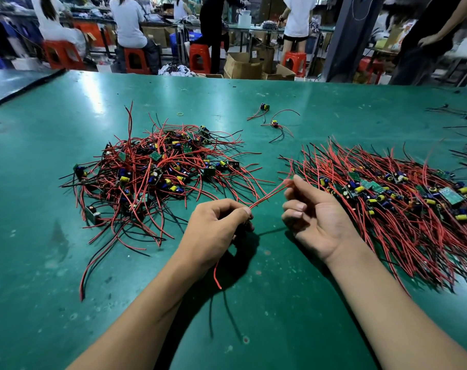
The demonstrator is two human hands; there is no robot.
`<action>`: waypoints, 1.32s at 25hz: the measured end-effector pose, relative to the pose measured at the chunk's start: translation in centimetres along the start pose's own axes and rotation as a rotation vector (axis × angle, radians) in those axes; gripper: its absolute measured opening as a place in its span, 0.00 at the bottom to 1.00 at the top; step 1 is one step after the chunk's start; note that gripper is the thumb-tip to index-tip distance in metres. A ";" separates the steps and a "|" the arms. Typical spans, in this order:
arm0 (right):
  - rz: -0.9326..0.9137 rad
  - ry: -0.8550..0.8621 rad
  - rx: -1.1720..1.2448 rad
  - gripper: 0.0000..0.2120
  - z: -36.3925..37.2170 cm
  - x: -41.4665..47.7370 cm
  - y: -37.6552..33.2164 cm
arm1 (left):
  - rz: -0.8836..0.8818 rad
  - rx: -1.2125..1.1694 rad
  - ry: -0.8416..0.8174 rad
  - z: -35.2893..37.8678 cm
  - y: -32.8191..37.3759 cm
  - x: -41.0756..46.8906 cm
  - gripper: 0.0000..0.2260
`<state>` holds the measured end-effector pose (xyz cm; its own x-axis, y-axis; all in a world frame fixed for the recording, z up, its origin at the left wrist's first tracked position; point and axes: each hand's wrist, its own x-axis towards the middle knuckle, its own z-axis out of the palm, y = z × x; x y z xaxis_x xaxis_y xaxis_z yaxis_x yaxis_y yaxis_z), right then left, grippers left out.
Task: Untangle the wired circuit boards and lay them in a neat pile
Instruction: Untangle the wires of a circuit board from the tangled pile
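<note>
One wired board is held above the green tabletop (253, 303) between the two hands. The left hand (216, 225) is clenched, thumb and forefinger pinched on a pair of red wires (269, 194); the board itself is presumably inside that fist but is hidden, so this cannot be confirmed. A loose red lead (216, 276) is seen hanging below the fist, clear of the surface. The right hand (312, 217) is turned palm-up, fingers (293, 206) half curled, with the far ends of the same wires taken between thumb and forefinger tip, so the wires are stretched straight between the hands. The tangled heap (152, 172) is left of centre, well apart from the combed pile (397, 198) on the right, where wires are laid roughly parallel and boards lined up in a band. Two stray boards (269, 118) are lying further back. Handling judgement: each unit is light, the wires are soft and springy and will snag on neighbours, the solder joints at the board edge are likely the weak point. Hold is best taken on the board body, not the wire ends, when pulling from the heap; wires are to be stroked straight with light pinch pressure only. Much of the heap is not yet sorted.
</note>
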<state>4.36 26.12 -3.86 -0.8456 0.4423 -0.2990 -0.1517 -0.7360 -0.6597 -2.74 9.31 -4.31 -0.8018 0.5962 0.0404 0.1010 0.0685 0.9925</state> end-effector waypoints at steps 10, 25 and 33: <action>-0.187 -0.056 -0.456 0.09 0.0 -0.2 1.6 | 0.017 0.038 0.073 0.1 -0.2 0.1 0.08; -0.292 0.118 -0.446 0.05 -0.2 0.1 0.7 | -0.022 0.081 -0.055 -0.2 -0.3 0.3 0.07; 0.020 0.011 0.007 0.13 0.0 0.0 -0.3 | -0.017 0.066 -0.046 -0.2 -0.3 0.2 0.07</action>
<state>4.40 26.33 -3.60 -0.8430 0.4326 -0.3196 -0.1382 -0.7484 -0.6486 -3.07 9.24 -4.60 -0.7758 0.6308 0.0170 0.1275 0.1303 0.9832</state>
